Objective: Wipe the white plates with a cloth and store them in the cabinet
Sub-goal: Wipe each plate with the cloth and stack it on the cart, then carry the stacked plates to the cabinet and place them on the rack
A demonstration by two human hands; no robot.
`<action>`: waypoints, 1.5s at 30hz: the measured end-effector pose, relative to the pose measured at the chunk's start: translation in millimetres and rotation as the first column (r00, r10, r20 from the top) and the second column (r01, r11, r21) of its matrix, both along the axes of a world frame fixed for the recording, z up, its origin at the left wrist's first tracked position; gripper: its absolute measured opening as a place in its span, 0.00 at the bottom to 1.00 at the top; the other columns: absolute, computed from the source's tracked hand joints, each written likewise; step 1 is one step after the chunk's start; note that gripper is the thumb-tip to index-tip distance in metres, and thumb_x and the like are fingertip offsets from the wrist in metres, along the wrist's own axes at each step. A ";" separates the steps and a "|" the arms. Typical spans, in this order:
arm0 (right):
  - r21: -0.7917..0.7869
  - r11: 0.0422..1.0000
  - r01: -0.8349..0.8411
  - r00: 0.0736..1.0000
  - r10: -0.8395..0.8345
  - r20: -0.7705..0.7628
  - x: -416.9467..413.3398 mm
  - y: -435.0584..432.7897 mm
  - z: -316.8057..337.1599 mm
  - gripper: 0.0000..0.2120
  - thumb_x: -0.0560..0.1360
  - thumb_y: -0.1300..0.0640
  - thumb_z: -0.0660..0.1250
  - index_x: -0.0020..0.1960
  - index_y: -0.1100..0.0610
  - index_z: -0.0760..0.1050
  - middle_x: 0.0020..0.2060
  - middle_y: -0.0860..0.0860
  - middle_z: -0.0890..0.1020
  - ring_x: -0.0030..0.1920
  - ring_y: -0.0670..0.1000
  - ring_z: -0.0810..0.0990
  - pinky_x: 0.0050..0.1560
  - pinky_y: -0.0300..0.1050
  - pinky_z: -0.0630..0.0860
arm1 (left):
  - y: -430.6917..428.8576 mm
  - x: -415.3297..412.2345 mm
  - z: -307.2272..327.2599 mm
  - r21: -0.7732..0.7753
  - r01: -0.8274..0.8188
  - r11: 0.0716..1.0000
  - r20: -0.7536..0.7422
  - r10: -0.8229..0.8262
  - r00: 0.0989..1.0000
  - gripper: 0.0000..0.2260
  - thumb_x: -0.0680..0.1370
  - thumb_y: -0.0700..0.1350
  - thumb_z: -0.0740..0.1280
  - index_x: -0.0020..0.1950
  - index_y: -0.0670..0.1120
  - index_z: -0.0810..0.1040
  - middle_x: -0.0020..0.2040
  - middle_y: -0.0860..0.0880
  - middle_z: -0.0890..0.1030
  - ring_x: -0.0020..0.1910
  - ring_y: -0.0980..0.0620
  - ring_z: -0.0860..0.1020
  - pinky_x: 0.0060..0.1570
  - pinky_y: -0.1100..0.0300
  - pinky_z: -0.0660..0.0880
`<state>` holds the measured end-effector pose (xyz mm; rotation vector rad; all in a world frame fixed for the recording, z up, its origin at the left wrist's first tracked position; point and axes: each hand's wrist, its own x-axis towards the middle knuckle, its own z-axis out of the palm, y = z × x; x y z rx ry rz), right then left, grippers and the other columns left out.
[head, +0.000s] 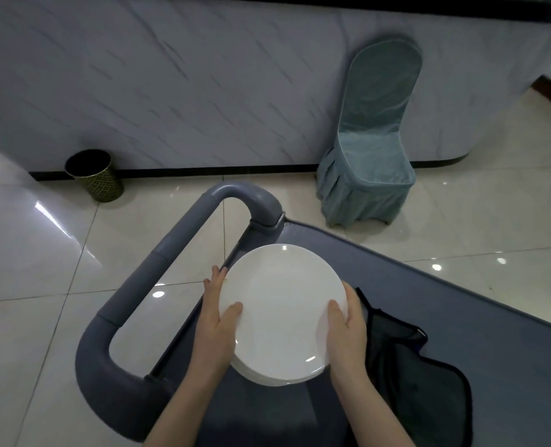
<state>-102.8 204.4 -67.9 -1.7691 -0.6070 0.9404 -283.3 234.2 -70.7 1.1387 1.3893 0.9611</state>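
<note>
A stack of white plates (282, 309) rests near the handle end of a grey service cart (480, 321). My left hand (217, 312) grips the stack's left rim, thumb on top and fingers under the edge. My right hand (348, 324) holds the right rim the same way. Lower plates show as thin edges below the top one. A dark cloth (419, 375) lies crumpled on the cart just right of my right hand, touching neither plate nor hand. No cabinet is in view.
The cart's thick grey loop handle (145, 282) juts out to the left over a glossy tiled floor. A chair with a teal cover (367, 156) stands against the marble-patterned wall (203, 75). A dark waste bin (95, 175) sits by the wall at left.
</note>
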 end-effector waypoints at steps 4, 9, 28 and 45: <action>0.019 0.999 -0.036 0.999 0.036 -0.011 3.5 -1.5 1.7 0.21 0.81 0.61 0.59 0.64 0.36 0.73 0.54 0.34 0.79 0.58 0.42 0.77 0.57 0.46 0.76 | 3.5 -5.9 -5.6 -0.061 0.022 0.998 0.057 -0.019 0.998 0.27 0.72 0.51 0.62 0.65 0.77 0.63 0.64 0.72 0.70 0.63 0.64 0.72 0.58 0.60 0.73; 0.024 1.000 -0.004 0.988 0.008 -0.152 5.9 -6.9 -0.9 0.23 0.79 0.60 0.64 0.69 0.39 0.72 0.57 0.35 0.79 0.56 0.40 0.80 0.51 0.40 0.79 | 12.7 -11.5 -4.8 -0.089 0.045 0.995 0.133 -0.033 0.991 0.27 0.68 0.47 0.66 0.61 0.73 0.70 0.56 0.70 0.77 0.54 0.66 0.77 0.39 0.69 0.78; 0.116 0.987 0.112 0.965 -0.081 -0.248 -3.5 -5.3 14.8 0.23 0.78 0.67 0.63 0.66 0.45 0.75 0.58 0.44 0.82 0.58 0.48 0.81 0.55 0.48 0.80 | 11.5 -0.7 12.8 -0.153 -0.072 0.986 0.213 0.104 0.971 0.26 0.66 0.45 0.61 0.61 0.66 0.74 0.52 0.62 0.79 0.55 0.48 0.77 0.42 0.54 0.78; 0.236 0.942 0.239 0.964 -0.200 -0.178 22.6 -49.7 54.3 0.28 0.77 0.65 0.65 0.65 0.34 0.74 0.58 0.34 0.79 0.58 0.42 0.80 0.60 0.55 0.79 | 2.8 34.3 57.1 0.023 0.089 0.996 0.214 -0.092 0.972 0.32 0.63 0.43 0.64 0.64 0.68 0.72 0.58 0.64 0.76 0.59 0.50 0.75 0.49 0.50 0.77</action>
